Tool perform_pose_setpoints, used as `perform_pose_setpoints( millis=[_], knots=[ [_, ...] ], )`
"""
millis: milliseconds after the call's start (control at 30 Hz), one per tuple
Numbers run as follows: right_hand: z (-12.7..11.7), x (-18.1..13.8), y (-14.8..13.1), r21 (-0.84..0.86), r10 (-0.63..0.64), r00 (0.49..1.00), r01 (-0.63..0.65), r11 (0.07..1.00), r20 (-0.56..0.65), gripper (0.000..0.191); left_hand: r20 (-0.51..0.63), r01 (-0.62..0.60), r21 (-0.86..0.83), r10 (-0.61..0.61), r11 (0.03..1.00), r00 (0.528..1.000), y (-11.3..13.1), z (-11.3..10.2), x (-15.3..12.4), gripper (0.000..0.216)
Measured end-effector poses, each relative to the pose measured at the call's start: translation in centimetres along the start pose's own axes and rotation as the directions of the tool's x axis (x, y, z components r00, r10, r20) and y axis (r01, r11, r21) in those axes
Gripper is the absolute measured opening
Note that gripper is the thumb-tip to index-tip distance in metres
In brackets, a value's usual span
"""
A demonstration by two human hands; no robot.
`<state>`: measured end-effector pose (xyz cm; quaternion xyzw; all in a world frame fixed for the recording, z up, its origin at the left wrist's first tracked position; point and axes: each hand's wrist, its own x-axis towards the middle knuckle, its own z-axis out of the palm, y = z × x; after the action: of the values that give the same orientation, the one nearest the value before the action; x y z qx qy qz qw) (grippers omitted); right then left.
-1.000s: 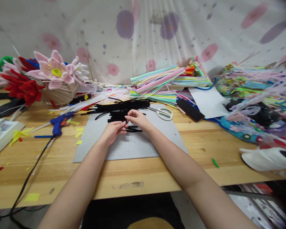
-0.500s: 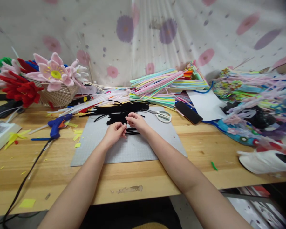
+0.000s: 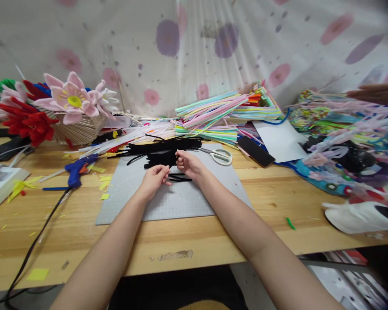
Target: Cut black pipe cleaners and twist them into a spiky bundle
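Observation:
Over the grey cutting mat, my left hand and my right hand are close together, thumbs and fingers pinched. A thin black pipe cleaner seems to run between the two pinches, hard to separate from the black pieces behind. Just beyond my fingers lies a pile of shorter black pipe cleaners, and past it a longer black bundle. A few loose black stems rest on the mat between my wrists. Scissors with pale handles lie right of the piles.
A blue glue gun with its cord is at left, near pipe-cleaner flowers. Pastel pipe cleaners are heaped behind. A phone, white paper and a white spool lie right. Another person's hand is at upper right.
My right hand has drawn slightly up and right, its fingers more curled, widening the gap from my left hand. Another person's hand has come into view at upper right.

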<state>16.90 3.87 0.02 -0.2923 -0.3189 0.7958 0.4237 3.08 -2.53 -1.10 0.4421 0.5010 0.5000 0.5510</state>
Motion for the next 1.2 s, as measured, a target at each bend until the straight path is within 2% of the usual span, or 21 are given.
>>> perform_pose_setpoints(
  millis=[100,200,367,467,600,767,967,1200],
  knots=[
    [-0.1,0.1,0.2,0.016,-0.028,1.0,0.028,0.999,-0.001,0.025,-0.158,-0.046,-0.042,0.039,0.998,0.987,-0.2,0.4,0.2,0.038],
    [-0.2,0.2,0.3,0.015,-0.03,1.0,0.03,0.999,-0.002,0.026,-0.215,-0.065,-0.073,0.048,0.995,0.976,-0.2,0.8,0.1,0.036],
    [-0.6,0.1,0.4,-0.002,-0.052,0.999,0.052,0.999,-0.015,0.02,-0.143,0.004,-0.189,-0.032,0.982,0.989,0.2,0.6,-0.1,0.03],
    [-0.8,0.0,0.6,0.006,-0.064,0.994,0.064,0.998,0.084,0.026,-0.096,0.068,-0.272,-0.097,0.96,0.991,0.4,0.2,-0.1,0.027],
    [-0.9,0.1,1.2,-0.013,-0.087,0.977,0.091,0.996,0.193,0.027,0.003,0.15,-0.286,-0.156,0.946,0.988,0.5,0.1,-0.2,0.024],
    [-0.8,0.2,1.3,-0.026,-0.074,0.986,0.078,0.997,0.152,0.018,0.024,0.168,-0.266,-0.167,0.949,0.986,0.5,0.3,-0.3,0.025],
    [-0.8,0.0,0.8,-0.053,-0.048,0.991,0.055,0.997,0.124,0.021,0.007,0.143,-0.223,-0.145,0.964,0.989,0.3,0.5,-0.2,0.029],
    [-1.1,0.3,0.7,-0.075,-0.106,0.993,0.109,0.991,0.045,0.014,0.004,0.1,-0.122,-0.1,0.988,0.995,0.0,0.7,-0.3,0.034]
  ],
)
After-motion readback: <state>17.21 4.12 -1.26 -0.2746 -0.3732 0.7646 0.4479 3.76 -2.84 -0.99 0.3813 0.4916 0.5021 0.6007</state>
